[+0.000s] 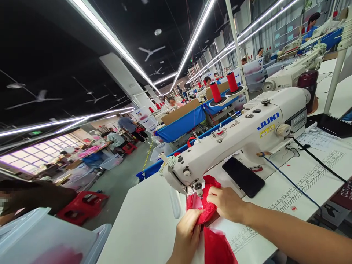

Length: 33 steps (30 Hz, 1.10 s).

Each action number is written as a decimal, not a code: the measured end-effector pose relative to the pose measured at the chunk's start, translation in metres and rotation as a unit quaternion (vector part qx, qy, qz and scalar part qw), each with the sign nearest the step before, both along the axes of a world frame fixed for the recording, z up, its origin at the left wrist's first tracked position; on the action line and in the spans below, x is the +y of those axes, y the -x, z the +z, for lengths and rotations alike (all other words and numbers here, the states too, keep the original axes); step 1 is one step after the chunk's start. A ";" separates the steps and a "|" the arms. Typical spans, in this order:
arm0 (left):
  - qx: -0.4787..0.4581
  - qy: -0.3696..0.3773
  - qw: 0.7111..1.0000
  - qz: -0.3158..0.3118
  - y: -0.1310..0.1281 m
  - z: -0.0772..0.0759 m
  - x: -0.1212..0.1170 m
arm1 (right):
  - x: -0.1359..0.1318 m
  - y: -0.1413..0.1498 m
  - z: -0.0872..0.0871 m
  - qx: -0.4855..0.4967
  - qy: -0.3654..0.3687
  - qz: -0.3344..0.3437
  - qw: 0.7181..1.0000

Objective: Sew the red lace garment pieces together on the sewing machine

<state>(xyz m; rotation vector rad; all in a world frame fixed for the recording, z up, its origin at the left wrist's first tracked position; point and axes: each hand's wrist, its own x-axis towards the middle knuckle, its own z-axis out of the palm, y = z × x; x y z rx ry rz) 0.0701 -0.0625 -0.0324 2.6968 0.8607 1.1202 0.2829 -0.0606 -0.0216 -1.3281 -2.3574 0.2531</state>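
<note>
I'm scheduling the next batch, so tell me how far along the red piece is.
Done: the red fabric is set under the head of the sewing machine; no finished seam is clear. In hand: the left hand and right hand hold it near the needle. Remaining: probably the red length nearest the camera, which lies away from the needle.

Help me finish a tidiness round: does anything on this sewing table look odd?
Mildly: a dark phone lies askew close to the right hand, and a loose red scrap, like a stray offcut, sits on the tabletop. No spill or damage shows.
</note>
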 end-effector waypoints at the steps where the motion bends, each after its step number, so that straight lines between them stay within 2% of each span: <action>1: 0.004 0.000 1.000 0.001 0.000 0.000 0.000 | 0.000 0.000 0.000 0.004 -0.002 0.006 1.000; 8: 0.036 -0.012 0.999 0.016 0.000 -0.003 -0.001 | 0.002 0.000 -0.003 0.015 -0.011 0.048 0.999; 12: 0.080 -0.079 0.993 0.033 -0.002 -0.007 -0.003 | 0.001 -0.005 -0.004 0.017 -0.041 0.051 0.998; 17: 0.167 -0.113 0.978 0.056 -0.004 -0.009 -0.006 | 0.005 -0.009 -0.008 0.030 -0.084 0.053 0.995; 22: 0.219 -0.075 0.972 0.044 -0.004 -0.001 -0.015 | 0.004 -0.010 -0.007 0.024 -0.107 0.063 0.992; 29: 0.211 0.013 0.977 0.007 0.000 0.016 -0.024 | 0.002 -0.011 -0.006 0.000 -0.134 0.058 0.989; 33: 0.225 0.010 0.974 0.027 0.002 0.018 -0.026 | 0.003 -0.011 -0.008 0.001 -0.150 0.062 0.987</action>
